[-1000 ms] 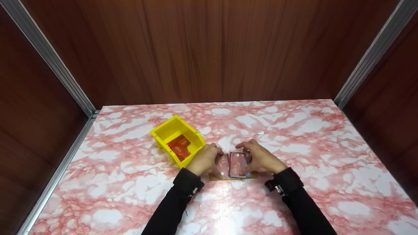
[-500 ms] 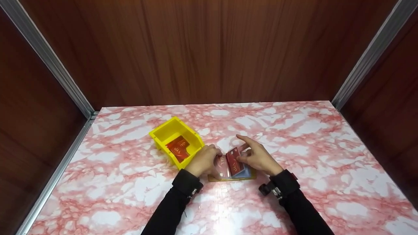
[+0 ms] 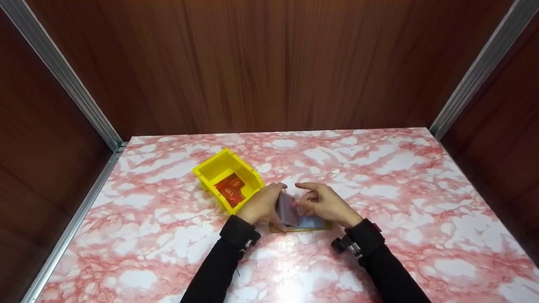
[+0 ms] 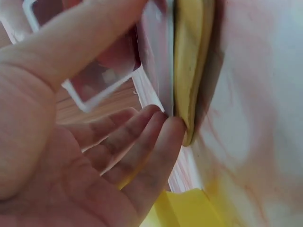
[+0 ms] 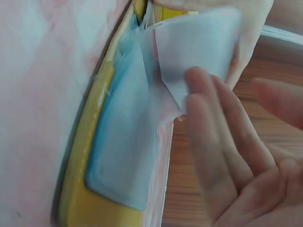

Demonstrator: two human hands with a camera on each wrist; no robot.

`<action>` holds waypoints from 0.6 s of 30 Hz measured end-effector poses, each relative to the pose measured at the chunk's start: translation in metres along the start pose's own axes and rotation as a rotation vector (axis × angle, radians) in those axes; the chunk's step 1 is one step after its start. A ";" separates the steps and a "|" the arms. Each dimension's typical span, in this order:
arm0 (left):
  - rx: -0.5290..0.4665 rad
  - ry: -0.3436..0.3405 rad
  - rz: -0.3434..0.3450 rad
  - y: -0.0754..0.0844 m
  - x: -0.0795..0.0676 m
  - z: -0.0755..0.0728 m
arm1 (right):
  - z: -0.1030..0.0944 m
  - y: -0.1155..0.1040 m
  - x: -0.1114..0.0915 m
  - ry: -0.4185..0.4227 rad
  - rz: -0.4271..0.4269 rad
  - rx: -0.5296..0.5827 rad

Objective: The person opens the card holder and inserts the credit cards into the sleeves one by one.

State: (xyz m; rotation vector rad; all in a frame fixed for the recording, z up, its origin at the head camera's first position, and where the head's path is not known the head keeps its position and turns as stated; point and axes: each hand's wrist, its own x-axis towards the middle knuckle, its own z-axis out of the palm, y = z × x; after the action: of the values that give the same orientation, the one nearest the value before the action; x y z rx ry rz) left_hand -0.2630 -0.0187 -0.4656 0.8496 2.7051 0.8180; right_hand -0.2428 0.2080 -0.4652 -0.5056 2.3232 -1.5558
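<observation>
An open card holder with a yellow cover [image 5: 102, 213] and clear plastic sleeves lies on the table, between both hands. The left hand [image 3: 264, 205] holds its left side, fingertips at the cover's edge and thumb reaching over the sleeves, as the left wrist view shows. One sleeve leaf [image 5: 199, 45] stands raised, leaning toward the left hand; a red card shows through plastic [image 4: 106, 71] in the left wrist view. The right hand [image 3: 330, 205] has its fingers against the raised leaf, thumb apart from it. Bluish clear sleeves [image 5: 125, 142] lie flat on the right side.
A yellow bin [image 3: 221, 163] stands to the left of the card holder, close by the left hand. Red cards [image 3: 229, 189] with gold lettering lie inside it. Wood-grain panels [image 3: 278, 67] enclose the pink marbled table [image 3: 400, 189] at the back and sides.
The right hand has lifted a card-filled sleeve leaf from the right side and turned it left, uncovering the sleeves beneath. The left hand has stayed at the holder's left side.
</observation>
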 end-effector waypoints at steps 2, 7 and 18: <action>-0.019 -0.024 0.007 -0.002 -0.001 -0.002 | 0.001 0.000 -0.001 -0.047 0.001 -0.041; -0.008 -0.079 0.024 -0.004 -0.002 -0.005 | 0.003 0.000 -0.002 -0.097 -0.010 -0.154; 0.054 -0.087 0.005 -0.002 -0.004 -0.003 | 0.001 0.002 -0.003 -0.184 -0.130 -0.304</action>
State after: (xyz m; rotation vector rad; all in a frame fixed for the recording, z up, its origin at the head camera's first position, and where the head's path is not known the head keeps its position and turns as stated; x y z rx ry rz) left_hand -0.2617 -0.0235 -0.4643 0.8818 2.6613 0.6952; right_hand -0.2400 0.2088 -0.4674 -0.8495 2.4320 -1.1526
